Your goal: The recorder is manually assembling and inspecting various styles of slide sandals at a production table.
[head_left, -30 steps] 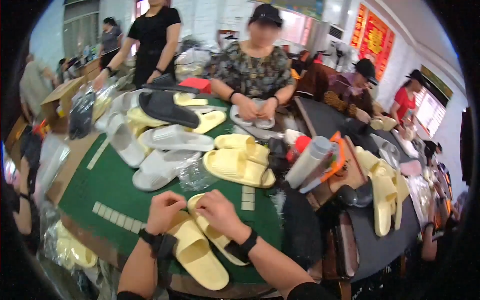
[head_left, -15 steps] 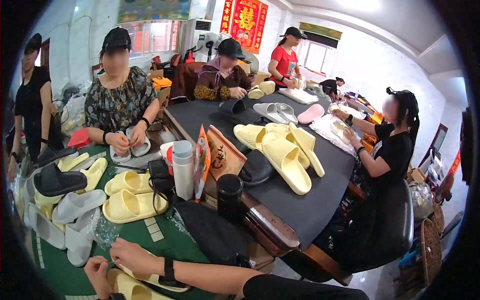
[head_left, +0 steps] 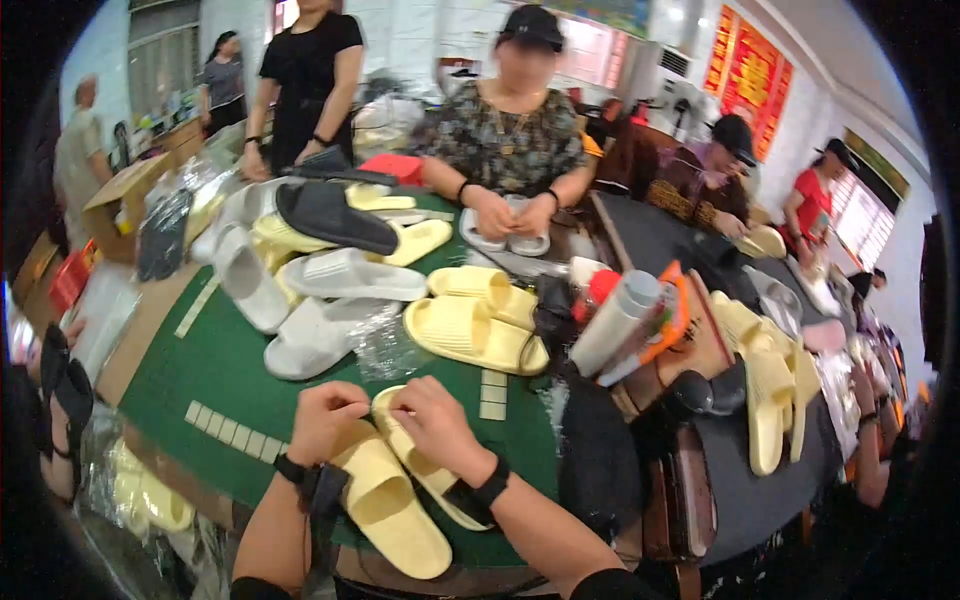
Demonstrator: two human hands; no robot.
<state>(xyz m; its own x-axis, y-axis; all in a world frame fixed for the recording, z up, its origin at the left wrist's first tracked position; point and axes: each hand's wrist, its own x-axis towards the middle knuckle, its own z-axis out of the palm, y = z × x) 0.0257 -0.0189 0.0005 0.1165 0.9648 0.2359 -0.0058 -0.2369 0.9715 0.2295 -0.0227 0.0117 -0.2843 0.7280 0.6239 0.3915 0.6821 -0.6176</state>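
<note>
A pair of pale yellow slide slippers lies on the green table top right under my hands. My left hand (head_left: 332,418) is closed, its fingertips pinched together above the toe of the left slipper (head_left: 392,515). Over the toe end of the right slipper (head_left: 447,488), my right hand (head_left: 437,420) is bent downward with curled, pinched fingers. Whatever sits between the fingertips of either hand is too small to see. A crumpled clear plastic bag (head_left: 390,345) lies just beyond them, beside a grey slipper (head_left: 312,338) and another yellow pair (head_left: 470,335).
Grey, yellow and black slippers (head_left: 335,215) pile up at the far left. White tiles (head_left: 232,432) line the green surface (head_left: 210,370). A tumbler (head_left: 622,315) and a black bag (head_left: 600,460) stand right. Across the table, a person's hands (head_left: 510,222) hold grey slippers; other people work around.
My view has swung left, so my hands and the yellow pair now appear near the middle. A thin strand seen between my fingers earlier no longer shows.
</note>
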